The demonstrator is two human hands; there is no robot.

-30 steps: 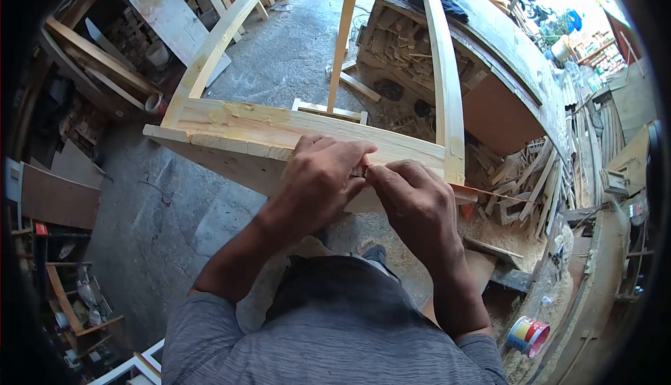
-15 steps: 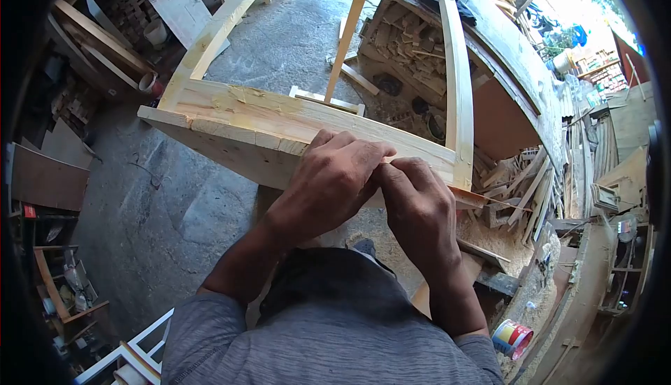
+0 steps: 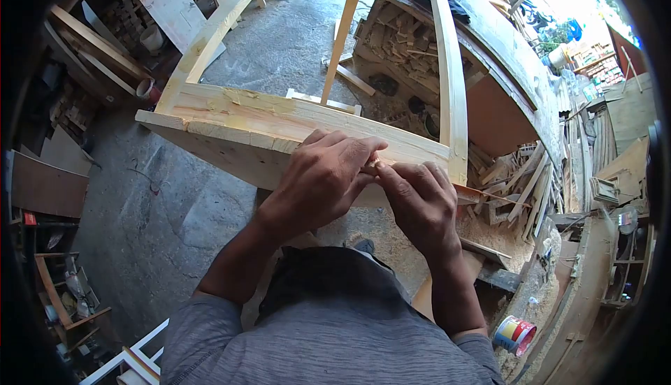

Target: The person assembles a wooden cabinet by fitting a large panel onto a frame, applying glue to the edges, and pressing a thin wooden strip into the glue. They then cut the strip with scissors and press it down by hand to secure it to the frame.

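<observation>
A pale wooden frame (image 3: pixel 237 116) with long side rails and a thin middle slat stands in front of me, its near cross rail at hand height. My left hand (image 3: pixel 321 179) lies over the near rail's edge with its fingers curled. My right hand (image 3: pixel 419 203) is right beside it. The fingertips of both hands meet at the rail's top edge and pinch a small pale bit (image 3: pixel 378 164), too small to identify.
Wood offcuts (image 3: pixel 517 189) are heaped at the right, and sawdust (image 3: pixel 377 228) lies below the rail. A red and yellow can (image 3: pixel 514 334) sits at the lower right. Planks (image 3: pixel 168 1) and a white bucket (image 3: pixel 150 37) stand at the far left on the concrete floor.
Both hands stay together on the near rail. My left fingers have stretched a little further over the edge, and the view has shifted slightly.
</observation>
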